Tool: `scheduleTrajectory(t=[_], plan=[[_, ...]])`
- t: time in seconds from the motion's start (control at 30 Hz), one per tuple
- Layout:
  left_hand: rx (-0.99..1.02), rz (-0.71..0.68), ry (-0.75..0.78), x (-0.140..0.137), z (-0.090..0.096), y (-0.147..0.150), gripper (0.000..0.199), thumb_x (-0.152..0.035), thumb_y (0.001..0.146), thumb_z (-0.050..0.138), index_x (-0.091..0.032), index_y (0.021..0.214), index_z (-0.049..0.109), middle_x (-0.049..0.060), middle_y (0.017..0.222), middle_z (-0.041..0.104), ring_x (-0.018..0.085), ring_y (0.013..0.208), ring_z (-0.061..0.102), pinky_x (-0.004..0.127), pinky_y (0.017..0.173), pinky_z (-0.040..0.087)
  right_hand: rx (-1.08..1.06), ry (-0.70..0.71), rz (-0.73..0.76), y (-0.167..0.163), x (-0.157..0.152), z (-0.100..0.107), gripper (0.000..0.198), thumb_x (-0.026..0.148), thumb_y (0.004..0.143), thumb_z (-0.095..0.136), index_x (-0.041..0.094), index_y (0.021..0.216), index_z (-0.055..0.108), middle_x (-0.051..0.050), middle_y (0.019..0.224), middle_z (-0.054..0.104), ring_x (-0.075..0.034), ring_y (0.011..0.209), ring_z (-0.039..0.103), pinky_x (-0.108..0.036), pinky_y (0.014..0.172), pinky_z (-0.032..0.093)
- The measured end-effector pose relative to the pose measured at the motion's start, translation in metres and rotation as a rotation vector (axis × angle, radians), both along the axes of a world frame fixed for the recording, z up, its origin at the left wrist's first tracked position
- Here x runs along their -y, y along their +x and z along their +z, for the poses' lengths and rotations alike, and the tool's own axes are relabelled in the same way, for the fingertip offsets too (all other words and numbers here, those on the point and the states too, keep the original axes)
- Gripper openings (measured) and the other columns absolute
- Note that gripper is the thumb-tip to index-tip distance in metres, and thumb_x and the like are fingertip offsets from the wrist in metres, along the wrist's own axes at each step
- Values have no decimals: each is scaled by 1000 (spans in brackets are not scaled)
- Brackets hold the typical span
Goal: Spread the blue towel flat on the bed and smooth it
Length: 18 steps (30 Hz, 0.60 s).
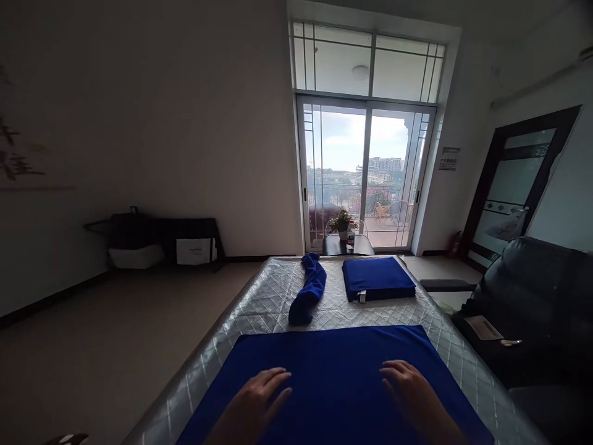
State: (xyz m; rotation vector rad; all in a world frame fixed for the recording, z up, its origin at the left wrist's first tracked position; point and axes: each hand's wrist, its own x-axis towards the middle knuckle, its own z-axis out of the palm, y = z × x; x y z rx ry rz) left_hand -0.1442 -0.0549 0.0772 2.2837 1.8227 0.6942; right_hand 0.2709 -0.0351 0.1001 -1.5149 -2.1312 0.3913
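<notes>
A blue cloth lies spread flat on the near part of a table with a silvery quilted cover. Over its left side is my left hand, fingers apart and holding nothing. My right hand is over the right side, also open with no object in it. Whether either hand touches the cloth I cannot tell. Farther back, a crumpled blue cloth lies lengthwise. To its right sits a stack of folded blue cloths with a small white label at the front edge.
Beyond the far table edge stands a small dark table with a potted plant and a bottle. A black armchair is close on the right. Bags rest along the left wall. Sliding glass doors are behind.
</notes>
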Motion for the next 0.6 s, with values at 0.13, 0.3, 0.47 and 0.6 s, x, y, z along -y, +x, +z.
scheduleTrajectory(t=[0.13, 0.3, 0.47, 0.6], plan=[[-74, -188, -48, -73, 19, 74, 47, -53, 96, 41, -34, 131, 66, 5, 144, 68, 27, 138, 58, 47, 121, 48, 37, -11, 175, -90, -43, 7, 51, 46, 93, 43, 30, 137, 62, -6, 149, 62, -29, 140, 54, -51, 122, 38], [-121, -142, -83, -116, -16, 96, 56, -52, 95, 42, -33, 147, 50, 8, 161, 49, 30, 151, 40, 53, 128, 34, 49, -64, 115, -135, -84, -27, 61, 53, 95, 39, 30, 150, 46, -7, 163, 42, -30, 153, 33, -54, 127, 24], [-149, -64, -140, -120, -26, 65, 63, -58, 95, 35, -31, 151, 44, 9, 165, 42, 32, 155, 31, 56, 130, 27, 102, -58, 79, -128, -98, -52, 59, 56, 96, 34, 45, 153, 33, 7, 165, 34, -22, 155, 29, -47, 128, 20], [-231, 24, -180, -117, -26, 17, 64, -59, 97, 28, -33, 154, 35, 7, 168, 35, 29, 157, 26, 55, 130, 24, 131, -65, 34, -86, -106, -51, 60, 59, 95, 31, 43, 153, 36, 5, 165, 35, -22, 155, 28, -44, 129, 19]])
